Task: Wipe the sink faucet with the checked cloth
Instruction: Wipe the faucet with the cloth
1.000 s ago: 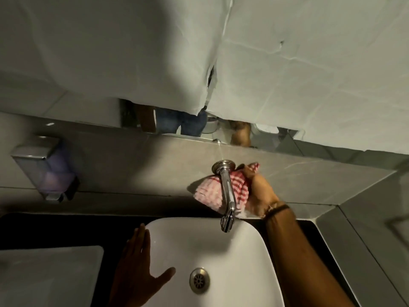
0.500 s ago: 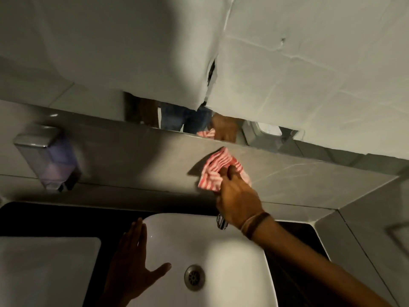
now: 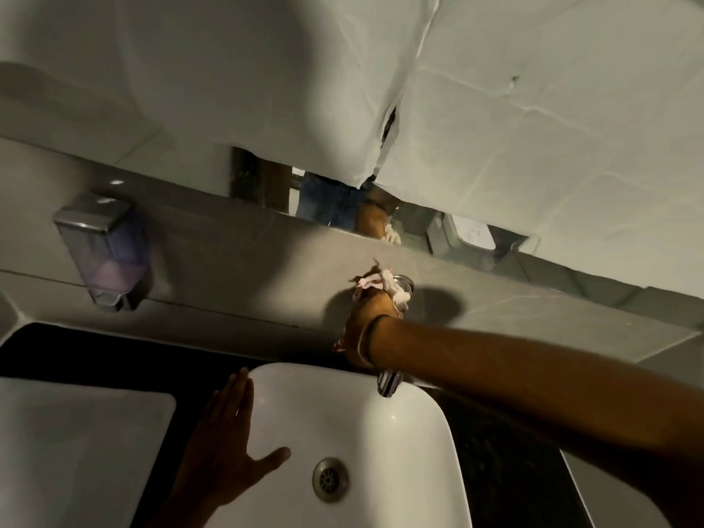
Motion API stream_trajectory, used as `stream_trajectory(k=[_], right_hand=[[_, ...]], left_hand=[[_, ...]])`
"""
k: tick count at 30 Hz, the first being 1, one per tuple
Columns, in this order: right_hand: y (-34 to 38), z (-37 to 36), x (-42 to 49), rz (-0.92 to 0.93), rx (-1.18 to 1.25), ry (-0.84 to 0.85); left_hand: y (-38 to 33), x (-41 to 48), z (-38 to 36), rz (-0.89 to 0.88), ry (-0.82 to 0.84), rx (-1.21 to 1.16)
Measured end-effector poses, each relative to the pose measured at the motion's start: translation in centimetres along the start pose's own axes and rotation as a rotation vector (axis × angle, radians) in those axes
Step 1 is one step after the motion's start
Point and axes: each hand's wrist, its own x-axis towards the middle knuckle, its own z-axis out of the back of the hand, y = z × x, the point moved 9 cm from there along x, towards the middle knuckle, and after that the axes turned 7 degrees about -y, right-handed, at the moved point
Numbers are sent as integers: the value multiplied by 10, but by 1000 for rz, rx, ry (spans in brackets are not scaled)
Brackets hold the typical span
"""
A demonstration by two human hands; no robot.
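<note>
The right hand (image 3: 367, 318) holds its grip closed on the checked cloth (image 3: 375, 282) around the faucet (image 3: 388, 381), at 12 o'clock of the basin (image 3: 400, 432). The left hand (image 3: 224, 443) lies flat, grip empty. A loose corner could snag there.

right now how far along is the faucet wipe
Under way. The right hand holds the checked cloth around the faucet near its wall end; the spout tip pokes out bare below the wrist. The left hand rests flat on the sink rim. Which parts are already clean can't be judged; the spout tip may remain.
</note>
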Motion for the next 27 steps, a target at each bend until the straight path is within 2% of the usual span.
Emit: stream_trajectory(k=[2, 4, 6, 8, 10, 13, 14, 16, 18, 20, 23, 25, 27], right_hand=[[-14, 16, -6, -10, 176, -181], [-41, 28, -31, -115, 362, -470], [-57, 17, -62, -133, 673, -703], [-61, -15, -81, -167, 1058, -816], [-56, -58, -76, -307, 1601, -787], [-30, -95, -39, -405, 2592, -442], [-21, -99, -28, -394, 2826, -289], [-16, -102, -12, -311, 3098, -172], [-9, -96, -7, -203, 3224, -110], [-5, -89, -2, -175, 3264, -55], [-17, -93, -8, -290, 3193, -53], [-31, -105, -22, -432, 2942, -171], [-48, -102, -41, -477, 2456, -362]], left_hand=[[-1, -1, 2, 6, -8, -11], [-1, -1, 4, 5, -12, -15], [-3, 0, 8, 5, -15, -18], [-7, 0, 9, -8, -10, -23], [-9, 3, 10, -14, -17, -18], [-7, 8, 10, -5, -24, -8], [-6, 9, 12, -5, -35, -3], [-7, 11, 9, -12, -14, 33], [-7, 12, 6, -14, 38, 55], [-8, 12, 5, -10, 50, 50], [-9, 11, 7, 11, 41, 16], [-8, 11, 7, 16, 63, 28], [-10, 10, 7, 15, 107, 48]])
